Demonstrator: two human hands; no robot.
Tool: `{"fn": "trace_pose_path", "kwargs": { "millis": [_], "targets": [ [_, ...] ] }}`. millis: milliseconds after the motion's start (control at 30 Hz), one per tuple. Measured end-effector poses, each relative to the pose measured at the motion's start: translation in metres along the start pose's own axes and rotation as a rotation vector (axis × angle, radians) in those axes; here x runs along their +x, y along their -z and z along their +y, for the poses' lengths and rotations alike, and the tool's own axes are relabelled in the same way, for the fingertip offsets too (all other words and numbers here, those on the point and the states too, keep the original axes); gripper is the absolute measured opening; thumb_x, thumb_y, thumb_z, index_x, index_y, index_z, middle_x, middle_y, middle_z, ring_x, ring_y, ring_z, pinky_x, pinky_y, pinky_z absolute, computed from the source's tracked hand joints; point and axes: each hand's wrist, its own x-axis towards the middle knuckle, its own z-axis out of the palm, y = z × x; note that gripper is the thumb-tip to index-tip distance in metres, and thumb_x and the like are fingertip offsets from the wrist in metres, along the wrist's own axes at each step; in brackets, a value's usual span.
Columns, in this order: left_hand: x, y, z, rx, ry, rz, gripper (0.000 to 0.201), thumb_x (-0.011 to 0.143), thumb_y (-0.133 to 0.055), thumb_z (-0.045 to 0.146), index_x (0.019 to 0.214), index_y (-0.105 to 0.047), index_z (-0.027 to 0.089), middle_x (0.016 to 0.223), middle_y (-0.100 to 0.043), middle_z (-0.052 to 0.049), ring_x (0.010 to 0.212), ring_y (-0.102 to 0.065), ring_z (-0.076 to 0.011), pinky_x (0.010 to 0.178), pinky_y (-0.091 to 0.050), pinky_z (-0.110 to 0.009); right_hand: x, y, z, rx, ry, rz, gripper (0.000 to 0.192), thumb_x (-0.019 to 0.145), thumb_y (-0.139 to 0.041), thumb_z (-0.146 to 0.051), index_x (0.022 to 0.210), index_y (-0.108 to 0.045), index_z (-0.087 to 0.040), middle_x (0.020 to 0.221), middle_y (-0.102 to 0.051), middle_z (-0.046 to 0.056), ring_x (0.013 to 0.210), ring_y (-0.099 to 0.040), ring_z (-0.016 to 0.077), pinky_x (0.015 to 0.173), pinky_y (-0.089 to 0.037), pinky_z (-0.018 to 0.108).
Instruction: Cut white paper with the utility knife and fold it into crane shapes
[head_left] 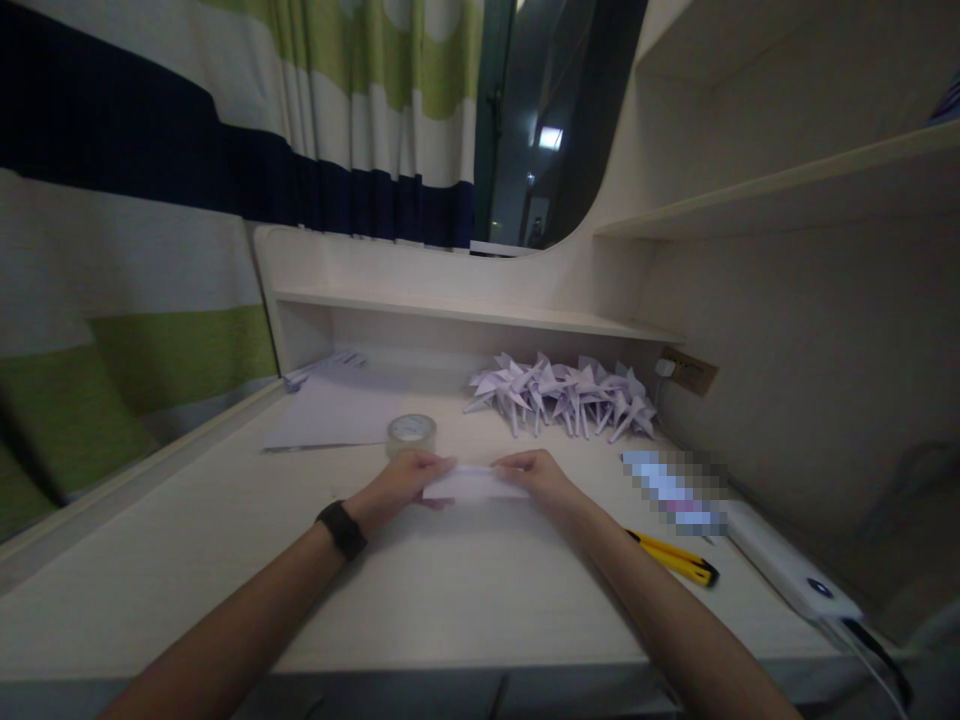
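A small white piece of paper (474,486) is stretched between my two hands above the desk, its upper edge looking folded or rolled. My left hand (411,476), with a dark band on the wrist, pinches the left end. At the right end my right hand (534,474) grips it between thumb and fingers. Just behind my left hand stands a roll of clear tape (412,430). Farther back on the right lies a pile of folded white paper pinwheels (562,392) with rolled paper stems.
A stack of white paper (337,405) lies back left on the desk (187,560). To the right are a yellow utility knife (679,560), a blurred-out flat item (671,490) and a white power strip (787,565) with cables. A low shelf (480,312) runs along the back.
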Motion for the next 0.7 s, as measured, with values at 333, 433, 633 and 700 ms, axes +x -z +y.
{"fn": "trace_pose_path", "kwargs": {
  "millis": [333, 433, 633, 700],
  "targets": [
    [0.0015, 0.0011, -0.0036, -0.052, 0.004, -0.018, 0.045, 0.070, -0.071, 0.053, 0.077, -0.071, 0.009, 0.078, -0.066, -0.008, 0.070, -0.060, -0.0158, 0.066, -0.056, -0.030, 0.0039, 0.0011, 0.0059, 0.119, 0.010, 0.047, 0.043, 0.056, -0.082, -0.047, 0.078, -0.075, -0.011, 0.060, -0.067, 0.005, 0.047, -0.055, 0.0117, 0.044, -0.043, 0.023],
    [0.0032, 0.0021, -0.0056, -0.057, 0.000, -0.025, 0.040, 0.069, -0.073, 0.050, 0.076, -0.071, 0.010, 0.078, -0.067, -0.007, 0.071, -0.060, -0.0161, 0.065, -0.055, -0.030, 0.0042, 0.0005, 0.0065, 0.103, -0.009, 0.068, 0.041, 0.053, -0.084, -0.045, 0.077, -0.075, -0.012, 0.062, -0.069, 0.006, 0.050, -0.057, 0.0138, 0.047, -0.045, 0.026],
    [0.0003, 0.0012, -0.0014, -0.017, -0.079, -0.037, 0.037, 0.069, -0.073, 0.045, 0.084, -0.075, 0.011, 0.075, -0.068, -0.007, 0.063, -0.056, -0.0139, 0.058, -0.046, -0.025, 0.0013, -0.0031, -0.0011, 0.095, -0.009, 0.130, 0.036, 0.050, -0.085, -0.039, 0.073, -0.075, -0.013, 0.062, -0.069, 0.005, 0.051, -0.057, 0.0143, 0.051, -0.045, 0.028],
    [-0.0007, 0.0009, 0.0006, 0.004, -0.085, -0.028, 0.038, 0.068, -0.073, 0.044, 0.087, -0.075, 0.010, 0.075, -0.069, -0.008, 0.062, -0.055, -0.0136, 0.057, -0.043, -0.024, 0.0014, -0.0033, -0.0011, 0.103, 0.000, 0.136, 0.036, 0.049, -0.086, -0.038, 0.073, -0.076, -0.013, 0.062, -0.069, 0.005, 0.051, -0.057, 0.0144, 0.052, -0.045, 0.028]
  ]
}}
